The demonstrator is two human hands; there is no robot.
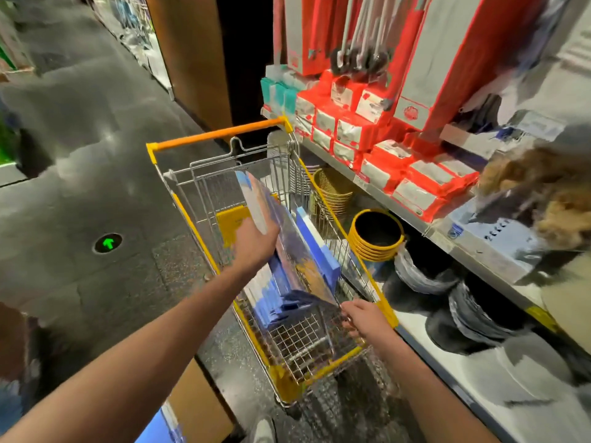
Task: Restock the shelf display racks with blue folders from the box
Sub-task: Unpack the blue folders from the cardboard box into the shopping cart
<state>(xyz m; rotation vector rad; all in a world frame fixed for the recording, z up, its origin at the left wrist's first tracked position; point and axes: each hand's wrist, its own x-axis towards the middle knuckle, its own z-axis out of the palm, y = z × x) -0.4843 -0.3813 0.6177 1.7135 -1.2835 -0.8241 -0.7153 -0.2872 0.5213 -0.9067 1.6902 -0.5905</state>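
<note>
A wire shopping cart point(323, 193) with yellow trim and an orange handle stands in the aisle beside the shelves. Inside it lie several blue folders point(316, 247), some stacked flat, some leaning. My left hand point(252, 244) grips the far upper edge of a tilted bundle of blue folders point(287, 251) held above the cart. My right hand point(363, 318) pinches the near lower corner of the same bundle, close to the cart's right rim. The picture is smeared, so the folder edges are hard to separate.
Store shelves point(415, 219) run along the right, holding red and white packets point(367, 129). Below them sit stacked yellow-rimmed buckets point(375, 235), woven baskets point(332, 193) and dark bins point(479, 311). A cardboard box point(198, 407) stands near my feet. Grey floor with a green arrow light point(108, 243) spreads left.
</note>
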